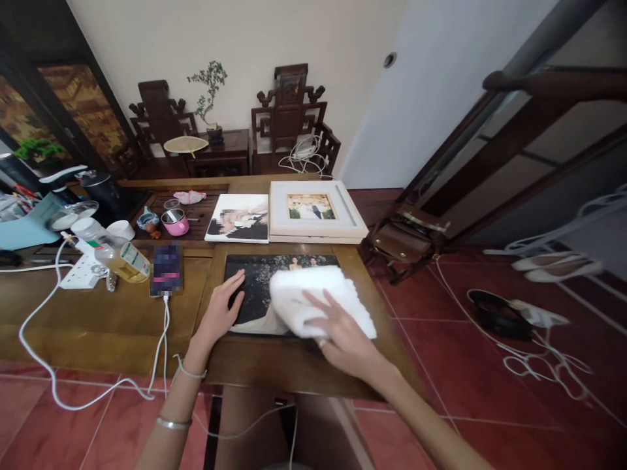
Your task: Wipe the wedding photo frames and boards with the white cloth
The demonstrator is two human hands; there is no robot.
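Observation:
A dark wedding photo panel (252, 287) lies flat near the front edge of the wooden table (274, 365). My left hand (224, 307) rests on its left edge with the fingers stretched out. A folded white towel (318, 290) covers much of the panel's right side and hangs past it onto the wood. My right hand (337, 329) presses on the towel, fingers spread over the cloth and the thumb side hidden against it. Behind the panel are a smaller photo print (238, 219) and a white framed wedding picture (313, 209) on a shallow box.
To the left lie a charging phone (166, 271), a bottle of yellowish liquid (115, 251), a power strip (81, 271) and a pink cup (175, 223). White cables (49, 365) droop over the front edge. A brown bag (406, 241) stands right of the table.

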